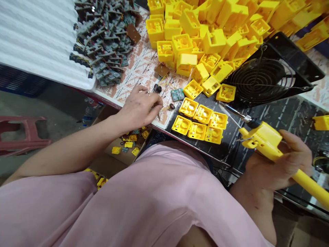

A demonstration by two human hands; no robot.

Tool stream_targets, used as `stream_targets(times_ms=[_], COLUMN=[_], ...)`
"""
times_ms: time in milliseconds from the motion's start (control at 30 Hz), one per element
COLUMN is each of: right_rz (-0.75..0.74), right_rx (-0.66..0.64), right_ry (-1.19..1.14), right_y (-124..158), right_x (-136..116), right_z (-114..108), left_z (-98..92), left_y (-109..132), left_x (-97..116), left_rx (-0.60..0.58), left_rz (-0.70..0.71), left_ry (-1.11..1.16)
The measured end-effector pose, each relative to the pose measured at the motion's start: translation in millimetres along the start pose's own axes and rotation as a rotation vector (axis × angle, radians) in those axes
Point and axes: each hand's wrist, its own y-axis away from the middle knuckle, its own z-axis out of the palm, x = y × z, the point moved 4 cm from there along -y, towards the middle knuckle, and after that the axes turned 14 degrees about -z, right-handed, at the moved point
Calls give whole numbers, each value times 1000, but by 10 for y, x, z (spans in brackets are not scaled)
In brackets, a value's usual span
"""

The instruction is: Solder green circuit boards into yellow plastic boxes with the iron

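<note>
"Head view, and six cases are lined up in two rows on the table, open sides up! That much is done."

"And the hands?"

"Right hand wrapped around the soldering gun, fingers clamped on its yellow body, tip hanging near the right end of those rows. Whether it touches anything, I can't tell."

"Left hand?"

"Down at the table's near edge, fingers curled, just beside a small black part. Is anything pinched there? Can't tell from here."

"Any boards in the six?"

"None that I can make out, only yellow interiors with pale bits. One loose board lies just beside the rows, a round part near it."

"So, early days?"

"I'd judge so for this batch. And look at what's left: a big pile of cases beyond, running up to the fan, and a tall heap of boards off to the left. Plenty to get through!"
</note>
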Motion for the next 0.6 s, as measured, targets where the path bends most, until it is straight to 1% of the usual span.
stream_targets(times_ms=[67,167,233,300,367,433,533,600], right_rz=[11,66,101,99,73,50,51,49], right_rx=[23,-12,-62,-123,-210,-292,-340,-322], right_ry=[9,58,70,66,46,13,-17,-22], right_y=[-6,14,47,75,87,86,87,101], right_x=[10,-17,-67,-136,-199,-235,-244,-250], right_z=[-10,-5,2,8,23,40,30,-20], left_z=[-94,-270,-323,-290,-211,-163,-160,-134], left_y=[10,-8,-16,-1,40,91,170,222], left_x=[-69,-69,-6,65,104,95,73,120], left_rx=[80,206,222,176,124,145,213,170], left_rz=[-16,-36,-24,18,75,105,119,157], left_ry=[29,-21,-75,-120,-167,-190,-74,65])
